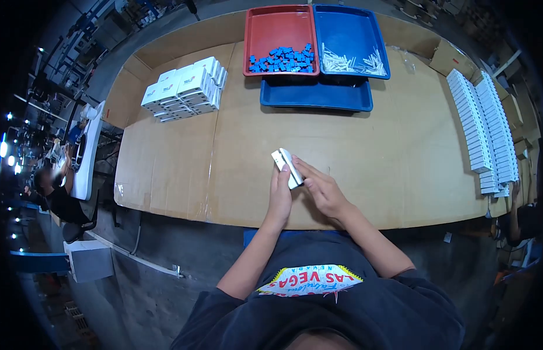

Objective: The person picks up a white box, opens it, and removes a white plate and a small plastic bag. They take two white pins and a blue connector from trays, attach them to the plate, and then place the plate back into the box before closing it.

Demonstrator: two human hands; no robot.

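Both of my hands hold one small white box (pixel 285 163) just above the cardboard-covered table (pixel 178 169), near its front edge. My left hand (pixel 279 195) grips the box from the left side with the fingers up along it. My right hand (pixel 319 188) closes on the box's right and lower end. The box is tilted, with its upper end pointing away from me.
A red tray (pixel 271 29) of small blue parts and a blue tray (pixel 350 26) of white sticks rest on another blue tray (pixel 316 96) at the back. Stacked white boxes (pixel 187 87) stand back left; rows of white boxes (pixel 484 128) line the right edge. A seated person (pixel 55 189) is far left.
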